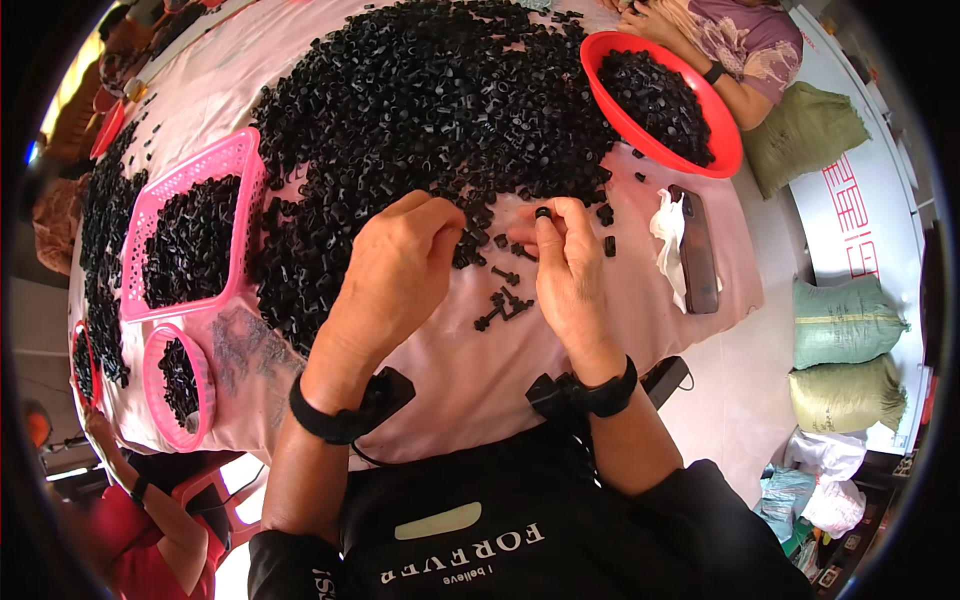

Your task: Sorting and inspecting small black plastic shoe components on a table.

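Note:
At the near edge of a broad heap of small black plastic parts (430,110), both my hands work close together over the pink cloth. My right hand (572,290) pinches a small round black plastic part (543,213) between thumb and fingers. To its left, my left hand (385,270) is closed, knuckles up, its fingertips curled down by the heap; what they hold is hidden. A few longer black stemmed pieces (505,308) lie on the cloth below and between the hands. Each wrist wears a black band.
Right of the heap stands a red bowl (598,85) of black parts, then a phone (702,255) beside a crumpled tissue (668,240). On the left are a rectangular pink basket (250,190) and a round pink basket (207,390), both holding parts. Other people sit around the table.

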The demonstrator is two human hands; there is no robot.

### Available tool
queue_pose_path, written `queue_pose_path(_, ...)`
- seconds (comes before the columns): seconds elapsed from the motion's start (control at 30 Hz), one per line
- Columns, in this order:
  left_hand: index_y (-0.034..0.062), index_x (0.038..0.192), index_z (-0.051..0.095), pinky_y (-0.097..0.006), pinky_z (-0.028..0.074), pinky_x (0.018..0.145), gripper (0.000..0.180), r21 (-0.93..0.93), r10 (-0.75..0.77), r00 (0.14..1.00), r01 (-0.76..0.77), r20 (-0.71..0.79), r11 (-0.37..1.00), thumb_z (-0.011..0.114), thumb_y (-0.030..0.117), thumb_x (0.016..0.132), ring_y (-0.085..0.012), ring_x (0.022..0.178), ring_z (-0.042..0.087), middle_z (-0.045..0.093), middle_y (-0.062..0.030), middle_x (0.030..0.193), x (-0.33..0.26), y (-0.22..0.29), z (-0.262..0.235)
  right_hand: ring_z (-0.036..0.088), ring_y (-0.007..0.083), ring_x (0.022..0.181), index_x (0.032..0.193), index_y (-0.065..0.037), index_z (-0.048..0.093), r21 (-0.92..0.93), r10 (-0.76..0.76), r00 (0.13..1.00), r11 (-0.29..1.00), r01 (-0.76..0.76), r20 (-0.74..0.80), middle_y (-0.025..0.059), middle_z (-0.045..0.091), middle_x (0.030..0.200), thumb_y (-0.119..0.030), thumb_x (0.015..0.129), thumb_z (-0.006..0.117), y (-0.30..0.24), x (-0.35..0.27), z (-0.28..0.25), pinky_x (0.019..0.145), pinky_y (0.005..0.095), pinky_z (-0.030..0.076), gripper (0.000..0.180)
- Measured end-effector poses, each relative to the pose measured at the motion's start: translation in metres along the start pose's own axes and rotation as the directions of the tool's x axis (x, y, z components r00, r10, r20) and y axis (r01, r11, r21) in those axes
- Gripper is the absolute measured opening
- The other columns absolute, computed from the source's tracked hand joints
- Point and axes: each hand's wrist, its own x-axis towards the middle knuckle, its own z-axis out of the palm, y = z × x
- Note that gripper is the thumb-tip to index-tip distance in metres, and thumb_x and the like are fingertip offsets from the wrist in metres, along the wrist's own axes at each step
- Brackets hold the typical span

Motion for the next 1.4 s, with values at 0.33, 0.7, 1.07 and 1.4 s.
queue_pose_path(0.33,-0.0033,0.101,0.073,-0.038,0.055,0.073,0.013,-0.020,-0.122,0.992,0.122,0.012,0.992,0.064,-0.003,0.091,-0.0322,0.080,0.071,0.071,-0.0174,0.091,-0.027,-0.013,-0.021,0.075,0.0265,0.072,0.111,-0.003,0.055,-0.126,0.002,0.997,0.992,0.007,0.071,0.0121,0.073,0.079,-0.011,0.108,0.051,-0.010,-0.002,0.004,0.066,0.0378,0.056,0.010)
queue_pose_path(0.7,-0.0009,0.103,0.075,-0.043,0.057,0.077,0.016,-0.050,-0.005,0.969,0.018,0.246,0.999,0.063,0.000,0.092,-0.0377,0.086,0.071,0.071,-0.0176,0.094,-0.029,-0.005,0.007,0.075,0.0191,0.080,0.113,-0.002,0.056,-0.068,0.048,0.989,0.997,-0.039,0.139,0.0135,0.075,0.100,-0.009,0.108,0.052,0.001,0.000,0.004,0.068,0.0333,0.058,0.009)
queue_pose_path(1.07,-0.0017,0.111,0.072,-0.045,0.056,0.080,0.022,-0.021,0.029,0.967,-0.024,0.255,0.999,0.060,-0.005,0.093,-0.0395,0.091,0.069,0.069,-0.0179,0.104,-0.028,0.002,0.015,0.074,0.0164,0.087,0.113,0.000,0.058,0.138,0.068,0.983,0.986,-0.092,0.168,0.0108,0.074,0.104,-0.007,0.109,0.051,-0.006,-0.001,0.006,0.076,0.0299,0.060,0.010)
queue_pose_path(1.4,-0.0022,0.104,0.073,-0.038,0.055,0.069,0.018,-0.046,-0.084,0.996,0.084,0.010,0.995,0.065,-0.006,0.088,-0.0314,0.080,0.071,0.071,-0.0161,0.095,-0.025,-0.004,-0.018,0.075,0.0152,0.082,0.114,0.000,0.057,0.116,0.093,0.983,0.987,-0.112,0.159,0.0109,0.074,0.099,-0.011,0.109,0.052,-0.004,-0.001,0.003,0.072,0.0288,0.060,0.013)
